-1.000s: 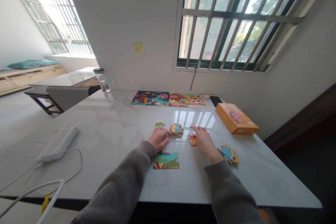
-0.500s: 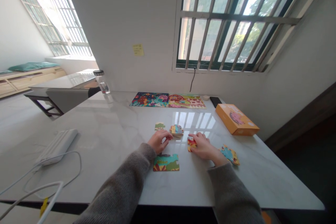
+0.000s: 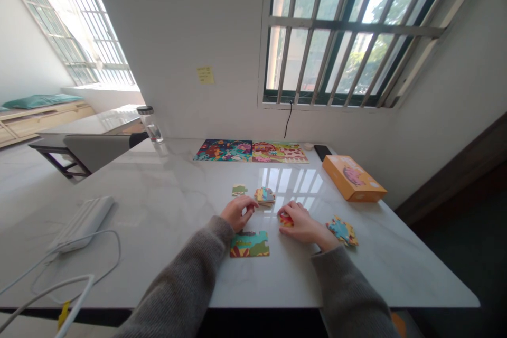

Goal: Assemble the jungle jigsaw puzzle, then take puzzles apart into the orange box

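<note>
My right hand point(image 3: 299, 222) grips a red and yellow puzzle piece point(image 3: 285, 220) between thumb and fingers, low over the tabletop. Just behind the joined green and teal puzzle section point(image 3: 250, 244) rests my left hand point(image 3: 238, 213), its fingers loosely bent and apart, with nothing seen in them. A small stack of puzzle pieces point(image 3: 264, 195) lies just beyond the left fingertips. Behind that hand is a single green and cream piece point(image 3: 239, 189). Beside my right wrist, a loose pile of blue and yellow puzzle pieces point(image 3: 342, 231) is partly covered by the sleeve.
Two colourful picture sheets point(image 3: 229, 151) lie along the wall. An orange box point(image 3: 354, 177) and a dark phone point(image 3: 323, 152) are at the right. A clear bottle point(image 3: 150, 124) stands back left. Nearer on the left are a white power strip point(image 3: 85, 224) and cables.
My right hand has turned slightly and closed further over the puzzle piece, so less of the piece shows. The left hand stays in about the same place. The whole view has shifted slightly.
</note>
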The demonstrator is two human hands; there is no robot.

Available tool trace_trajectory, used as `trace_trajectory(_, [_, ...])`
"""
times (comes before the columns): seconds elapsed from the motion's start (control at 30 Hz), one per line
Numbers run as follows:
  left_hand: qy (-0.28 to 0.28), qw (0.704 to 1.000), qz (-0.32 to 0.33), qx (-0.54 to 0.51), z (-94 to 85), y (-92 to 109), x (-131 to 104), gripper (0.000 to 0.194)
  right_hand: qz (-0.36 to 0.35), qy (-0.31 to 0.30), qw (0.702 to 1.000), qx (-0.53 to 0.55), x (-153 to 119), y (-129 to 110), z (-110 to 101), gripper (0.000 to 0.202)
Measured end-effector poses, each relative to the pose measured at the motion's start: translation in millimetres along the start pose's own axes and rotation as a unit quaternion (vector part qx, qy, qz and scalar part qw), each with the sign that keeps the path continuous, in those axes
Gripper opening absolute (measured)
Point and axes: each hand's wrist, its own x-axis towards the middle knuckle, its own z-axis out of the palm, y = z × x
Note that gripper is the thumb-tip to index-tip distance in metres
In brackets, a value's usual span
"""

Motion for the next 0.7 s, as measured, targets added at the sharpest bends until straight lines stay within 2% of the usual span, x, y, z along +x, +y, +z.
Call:
trace_trajectory(0.1, [0.003, 1.000, 0.002, -0.001, -0.5, -0.4, -0.6, 0.020, -0.056, -0.033, 0.997, 0.049, -1.8, -3.6, 2.7, 0.018])
trace_trajectory(0.17, [0.004, 1.000, 0.003, -0.003, -1.1, -0.7, -0.7, 0.020, -0.072, -0.034, 0.994, 0.079, 1.6, -4.0, 4.0, 0.013])
trace_trajectory(0.33, [0.010, 1.000, 0.002, 0.001, -1.5, -2.9, 0.5, 0.020, -0.101, 0.102, 0.987, 0.078, 27.5, -2.9, 0.2, 0.023])
trace_trajectory(0.43, [0.012, 1.000, -0.001, 0.003, -1.2, -4.6, 0.9, 0.021, -0.144, 0.141, 0.979, 0.037, 46.2, -4.8, -2.7, 0.025])
trace_trajectory(0.53, [0.020, 1.000, -0.004, 0.004, -1.6, -5.7, 0.6, 0.021, -0.153, 0.127, 0.980, -0.013, 60.4, -6.3, -1.0, 0.029])
trace_trajectory(0.7, [0.025, 1.000, -0.006, 0.008, -2.4, -6.2, 1.0, 0.021, -0.121, 0.098, 0.987, -0.035, 71.3, -1.7, 5.4, 0.026])
